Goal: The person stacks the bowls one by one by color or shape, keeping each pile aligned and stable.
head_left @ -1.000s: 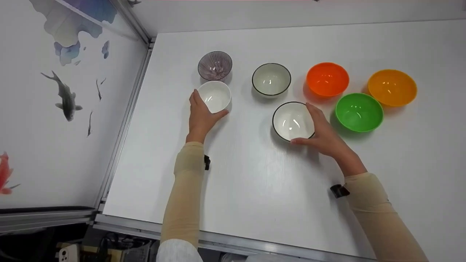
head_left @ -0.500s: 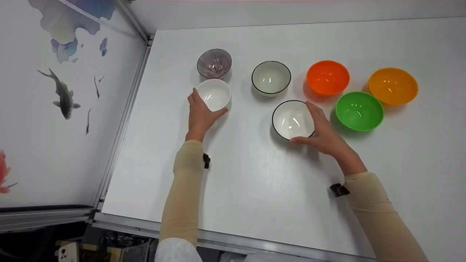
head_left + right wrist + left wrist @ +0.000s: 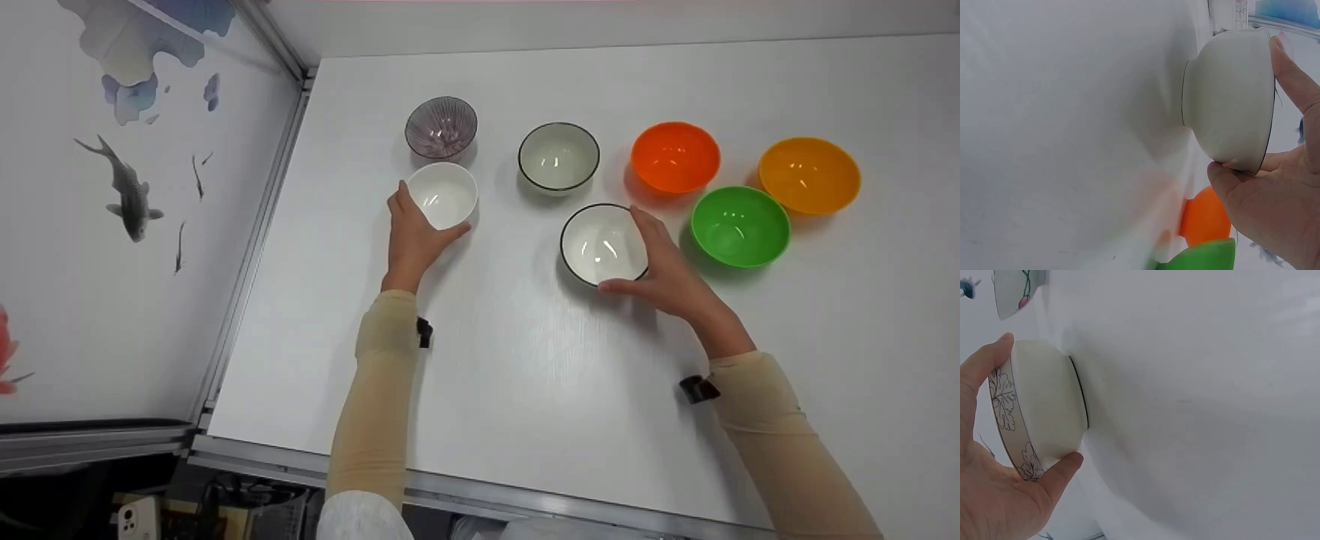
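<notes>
My left hand (image 3: pixel 416 244) holds a small white bowl (image 3: pixel 445 193) at its left and near sides, fingers and thumb spread round the wall. In the left wrist view that bowl (image 3: pixel 1053 399) shows a leaf-patterned band below its rim. At the centre, a white bowl with a thin black rim (image 3: pixel 600 244) is gripped by my right hand (image 3: pixel 671 277) from the right, thumb on the near side. Its outer wall (image 3: pixel 1233 101) looks plain in the right wrist view. Both bowls stand upright at the table surface; whether either is slightly lifted, I cannot tell.
Behind the left bowl stands a purple ribbed bowl (image 3: pixel 441 129). A pale grey-green bowl (image 3: pixel 559 157) is behind the central one. Orange (image 3: pixel 675 157), green (image 3: pixel 740 226) and yellow-orange (image 3: pixel 810 176) bowls group at right. A fish-patterned panel (image 3: pixel 150 300) borders the table's left.
Both hands keep their hold on the same bowls and stay almost in place. The head view has shifted very slightly; the small white bowl sits a touch further right against the left hand.
</notes>
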A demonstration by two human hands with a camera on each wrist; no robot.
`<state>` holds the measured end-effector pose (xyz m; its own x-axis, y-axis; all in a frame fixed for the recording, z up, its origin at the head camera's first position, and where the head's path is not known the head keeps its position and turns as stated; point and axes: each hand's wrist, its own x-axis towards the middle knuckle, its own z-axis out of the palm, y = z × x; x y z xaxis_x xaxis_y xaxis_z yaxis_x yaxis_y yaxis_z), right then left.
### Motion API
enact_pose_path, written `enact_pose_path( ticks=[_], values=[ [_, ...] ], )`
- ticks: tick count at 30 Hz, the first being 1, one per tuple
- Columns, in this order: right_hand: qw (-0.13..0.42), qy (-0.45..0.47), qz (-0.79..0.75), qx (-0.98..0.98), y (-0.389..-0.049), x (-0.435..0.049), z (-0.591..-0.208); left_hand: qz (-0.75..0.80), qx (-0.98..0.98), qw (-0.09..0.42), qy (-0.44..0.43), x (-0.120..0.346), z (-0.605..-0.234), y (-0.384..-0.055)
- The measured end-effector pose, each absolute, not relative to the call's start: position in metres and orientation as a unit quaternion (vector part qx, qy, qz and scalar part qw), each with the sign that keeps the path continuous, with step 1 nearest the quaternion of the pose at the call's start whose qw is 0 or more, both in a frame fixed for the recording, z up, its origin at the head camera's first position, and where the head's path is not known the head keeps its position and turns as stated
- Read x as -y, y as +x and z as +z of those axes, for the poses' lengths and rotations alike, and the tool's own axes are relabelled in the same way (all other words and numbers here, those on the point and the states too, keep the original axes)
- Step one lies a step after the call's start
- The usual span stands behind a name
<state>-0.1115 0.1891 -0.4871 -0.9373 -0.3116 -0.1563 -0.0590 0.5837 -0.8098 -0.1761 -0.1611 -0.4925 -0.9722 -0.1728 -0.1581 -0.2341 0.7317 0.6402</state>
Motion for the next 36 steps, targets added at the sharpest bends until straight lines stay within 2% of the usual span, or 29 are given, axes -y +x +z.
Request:
enact_pose_path(
  ticks=[36],
  values=[
    [0.15, -0.096, -0.454, -0.873, -0.109, -0.188, -0.482, 0.345, -0.932, 0.038, -0.105, 0.159, -0.49, -0.161]
  ],
)
